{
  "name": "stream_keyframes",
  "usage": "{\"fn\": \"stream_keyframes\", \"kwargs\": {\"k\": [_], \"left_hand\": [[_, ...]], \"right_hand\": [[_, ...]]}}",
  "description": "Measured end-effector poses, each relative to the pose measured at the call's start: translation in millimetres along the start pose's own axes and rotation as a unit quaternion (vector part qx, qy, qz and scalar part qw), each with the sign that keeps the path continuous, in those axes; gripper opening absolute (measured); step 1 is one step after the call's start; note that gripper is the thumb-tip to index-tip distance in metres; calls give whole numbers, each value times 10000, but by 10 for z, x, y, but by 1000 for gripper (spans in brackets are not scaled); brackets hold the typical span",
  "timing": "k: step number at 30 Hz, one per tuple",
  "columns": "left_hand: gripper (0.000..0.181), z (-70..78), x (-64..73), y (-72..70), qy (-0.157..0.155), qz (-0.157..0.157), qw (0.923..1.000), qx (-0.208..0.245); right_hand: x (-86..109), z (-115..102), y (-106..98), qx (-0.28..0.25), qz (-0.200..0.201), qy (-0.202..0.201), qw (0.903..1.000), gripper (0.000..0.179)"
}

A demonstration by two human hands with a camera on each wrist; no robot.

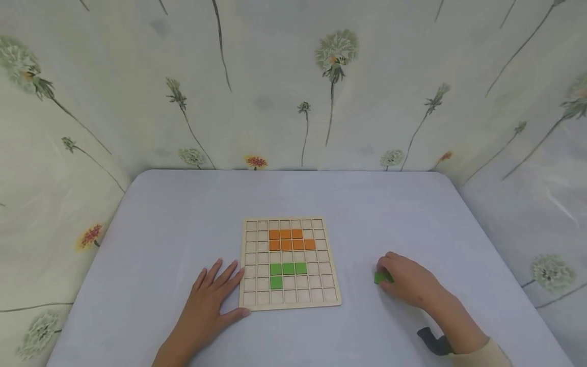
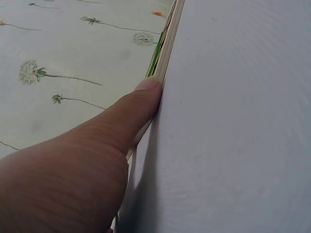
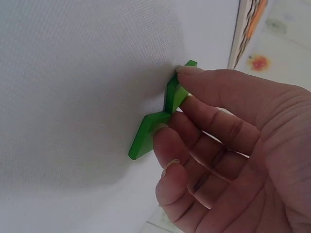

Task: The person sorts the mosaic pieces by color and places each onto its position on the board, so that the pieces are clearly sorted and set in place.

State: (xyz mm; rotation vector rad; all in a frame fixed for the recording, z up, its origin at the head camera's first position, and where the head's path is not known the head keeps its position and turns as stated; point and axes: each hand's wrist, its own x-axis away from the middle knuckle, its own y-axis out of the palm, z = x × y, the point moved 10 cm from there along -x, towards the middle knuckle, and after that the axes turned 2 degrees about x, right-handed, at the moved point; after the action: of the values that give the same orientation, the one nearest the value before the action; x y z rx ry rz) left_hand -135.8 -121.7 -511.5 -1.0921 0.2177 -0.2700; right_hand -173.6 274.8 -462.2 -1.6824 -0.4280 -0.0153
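A wooden grid board (image 1: pixel 291 306) lies flat on the table, holding orange tiles (image 1: pixel 286 245) in two upper rows and green tiles (image 1: pixel 288 268) lower down in an L shape. At its left edge my left hand (image 1: pixel 208 300) is spread with straight fingers; in the left wrist view the thumb (image 2: pixel 138 104) touches the board's side. Right of the board, apart from it, my right hand (image 1: pixel 408 280) pinches a green square tile (image 3: pixel 176 94) between thumb and fingers. Another green tile (image 3: pixel 146 137) lies against the fingertips, and a green corner shows beyond the thumb.
A white-covered table (image 1: pixel 192 214) surrounds the board. Behind it hangs a pale curtain-like backdrop (image 1: pixel 275 66) printed with dandelions, which also flanks both sides. A dark grey curved strap-like piece (image 1: pixel 433 342) shows beside the right wrist.
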Motion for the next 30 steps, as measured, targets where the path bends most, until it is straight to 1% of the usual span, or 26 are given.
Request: {"fn": "stream_keyframes", "kwargs": {"k": [7,17,23,30], "left_hand": [[93,12,7,-29,87,103,9999,-24],[92,3,5,-11,2,-9,10000,69],[92,5,7,-10,35,31,10000,79],[91,14,4,-15,64,19,9999,130]], "right_hand": [[-10,17,15,-132,-13,66,9999,18],[-38,47,39,-212,89,172,9996,17],[-41,41,-2,-246,268,187,9992,21],[-55,2,-62,-224,502,72,9985,23]]}}
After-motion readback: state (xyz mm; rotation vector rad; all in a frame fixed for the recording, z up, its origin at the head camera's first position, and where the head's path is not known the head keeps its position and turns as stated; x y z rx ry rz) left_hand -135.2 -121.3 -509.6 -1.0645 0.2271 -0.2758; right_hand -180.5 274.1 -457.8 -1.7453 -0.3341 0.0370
